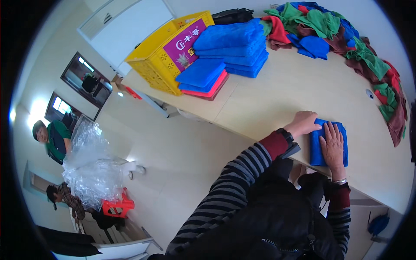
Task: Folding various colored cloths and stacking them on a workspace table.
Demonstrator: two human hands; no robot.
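Note:
A folded blue cloth (317, 151) lies near the front edge of the table. My right hand (333, 145) rests flat on top of it, fingers stretched out. At the cloth's far left corner, my left hand (302, 123) is closed, its curled fingers and thumb on the edge of the fabric. Further left on the table stands a tall stack of folded blue cloths (236, 41). Beside that is a smaller pile (201, 76) with blue cloths above a red one and a brown one.
A yellow plastic crate (151, 73) with a purple panel stands at the table's left end. Loose green, red, blue and brown cloths (320, 24) are heaped along the far and right edges. Two people are at the left, near clear plastic sheeting (93, 164) and a red stool (119, 206).

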